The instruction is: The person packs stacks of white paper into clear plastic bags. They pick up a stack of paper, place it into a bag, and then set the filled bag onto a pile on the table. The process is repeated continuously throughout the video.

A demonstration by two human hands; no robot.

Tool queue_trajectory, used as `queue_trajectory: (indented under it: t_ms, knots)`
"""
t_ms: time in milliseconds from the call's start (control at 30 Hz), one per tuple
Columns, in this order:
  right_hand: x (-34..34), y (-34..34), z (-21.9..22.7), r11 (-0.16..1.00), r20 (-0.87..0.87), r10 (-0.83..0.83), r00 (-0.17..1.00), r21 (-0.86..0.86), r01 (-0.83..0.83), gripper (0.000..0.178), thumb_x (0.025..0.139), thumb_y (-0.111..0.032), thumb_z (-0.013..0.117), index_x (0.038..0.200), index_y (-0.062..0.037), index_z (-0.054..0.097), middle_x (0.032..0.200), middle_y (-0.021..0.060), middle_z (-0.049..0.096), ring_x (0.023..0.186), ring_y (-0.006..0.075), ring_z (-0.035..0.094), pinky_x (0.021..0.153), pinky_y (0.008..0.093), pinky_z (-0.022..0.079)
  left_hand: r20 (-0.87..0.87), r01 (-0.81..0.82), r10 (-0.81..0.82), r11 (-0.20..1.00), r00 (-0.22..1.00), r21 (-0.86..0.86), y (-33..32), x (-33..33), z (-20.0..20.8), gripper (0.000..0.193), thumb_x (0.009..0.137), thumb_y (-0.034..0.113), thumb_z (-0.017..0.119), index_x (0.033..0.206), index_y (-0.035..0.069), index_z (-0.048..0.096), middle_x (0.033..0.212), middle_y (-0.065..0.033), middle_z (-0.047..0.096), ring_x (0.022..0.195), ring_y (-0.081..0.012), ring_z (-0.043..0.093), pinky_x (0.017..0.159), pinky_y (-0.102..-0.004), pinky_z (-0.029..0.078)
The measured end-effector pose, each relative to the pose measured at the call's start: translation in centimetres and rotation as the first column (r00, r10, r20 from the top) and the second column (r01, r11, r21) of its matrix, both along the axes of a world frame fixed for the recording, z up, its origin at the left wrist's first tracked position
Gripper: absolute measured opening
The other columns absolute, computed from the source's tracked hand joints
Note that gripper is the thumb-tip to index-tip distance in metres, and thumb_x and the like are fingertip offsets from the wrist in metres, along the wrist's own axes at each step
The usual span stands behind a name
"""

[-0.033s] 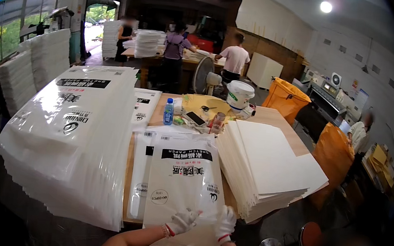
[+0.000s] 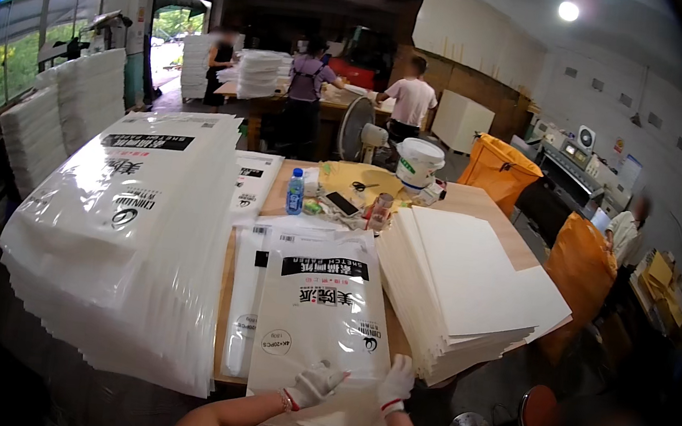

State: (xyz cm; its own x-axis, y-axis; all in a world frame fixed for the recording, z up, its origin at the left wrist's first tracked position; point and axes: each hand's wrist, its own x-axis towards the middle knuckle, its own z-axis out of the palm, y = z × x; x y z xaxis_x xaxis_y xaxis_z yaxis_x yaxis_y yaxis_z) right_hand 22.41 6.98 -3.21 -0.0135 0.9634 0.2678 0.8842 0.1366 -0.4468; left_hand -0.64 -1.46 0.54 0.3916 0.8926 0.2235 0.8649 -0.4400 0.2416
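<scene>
A clear plastic package of sketch paper [image 2: 321,316] with black labels lies flat in front of me, its lower end toward my body. My left hand [image 2: 317,385], in a white glove, rests on its lower part with the fingers stretched toward the right. At the package's lower right edge is my right hand [image 2: 396,383], also gloved, fingers pointing up and slightly bent. I see nothing held in either hand. Another package [image 2: 242,311] lies partly under the front one. A tall stack of white sheets [image 2: 476,283] stands to the right.
A high, slumping pile of plastic packages [image 2: 129,231] fills the left. Farther back on the table [image 2: 476,207] are a blue bottle [image 2: 295,193], a phone [image 2: 342,204], scissors [image 2: 363,187] and a white bucket [image 2: 419,165]. A fan [image 2: 356,130] and other people stand beyond; a stool [image 2: 539,412] is at right.
The whole view has shifted very slightly. Both hands stay at the package's lower end, almost unchanged, and the package has not visibly moved.
</scene>
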Motion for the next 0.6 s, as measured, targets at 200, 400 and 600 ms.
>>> queue_trajectory:
  t_ms: [200,400,600]
  knots:
    - [2.7,1.0,-0.3,0.936,0.017,0.043,0.999,-0.35,-0.035,0.022,0.085,-0.024,0.052,0.089,-0.0034,0.059,0.088,0.0222,0.064,0.085,0.043,0.061,0.071,0.0517,0.048,0.347,-0.694,0.656,0.72,0.67,-0.021,-5.9,-10.5,-5.3,0.022,0.09,0.022,0.048,0.105,0.007,0.056,0.092,-0.0194,0.062,0.081,-0.0381,0.059,0.072,-0.0474,0.047]
    - [9.6,-12.0,-2.2,0.82,-0.425,0.505,0.751,-0.034,-0.571,0.027,0.087,-0.018,0.047,0.103,-0.0049,0.065,0.093,0.0158,0.066,0.092,0.0333,0.062,0.079,0.0382,0.05,0.327,-0.403,0.58,0.784,0.746,-0.472,-17.5,-8.7,-1.9,0.02,0.086,0.017,0.052,0.102,0.005,0.054,0.089,-0.0184,0.061,0.08,-0.0336,0.059,0.072,-0.0447,0.047]
    - [8.1,-14.0,-2.7,0.732,-0.389,0.573,0.721,-0.154,-0.664,0.027,0.086,-0.02,0.047,0.099,-0.0051,0.066,0.095,0.0171,0.066,0.092,0.032,0.063,0.079,0.0376,0.05,0.536,-0.601,0.75,0.646,0.388,-0.47,-19.2,-5.9,-6.6,0.017,0.086,0.013,0.051,0.1,0.005,0.055,0.088,-0.0186,0.061,0.078,-0.0292,0.059,0.068,-0.0425,0.047]
